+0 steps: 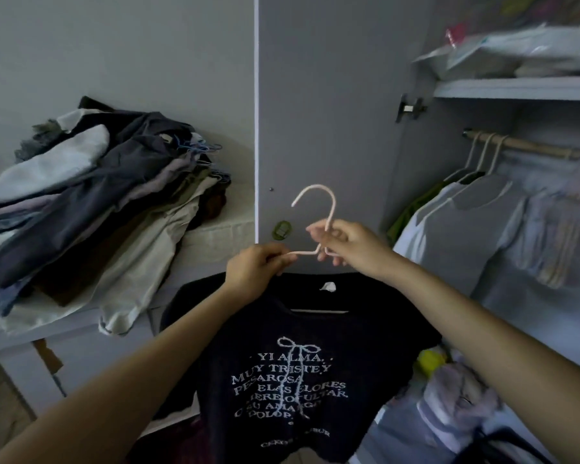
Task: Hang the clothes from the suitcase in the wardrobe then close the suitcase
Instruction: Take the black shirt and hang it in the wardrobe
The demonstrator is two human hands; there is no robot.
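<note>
While both hands hold a pale pink hanger (315, 226) in front of the wardrobe door (329, 112), a black printed T-shirt (298, 373) hangs from it below. Left hand (253, 267) pinches the hanger's shoulder; right hand (345, 244) pinches its neck under the hook. Right of the door, the wooden rail (533, 147) already carries 3 hangers. Best to keep the hook upright, level the shoulders, then lift it over a free stretch of rail.

Setting: a home bedroom or dressing corner.
Evidence: open wardrobe (329, 95) with hanging rail (533, 147), shelf (516, 88), hung garments (482, 222); clothes pile (91, 202) nearby.
</note>
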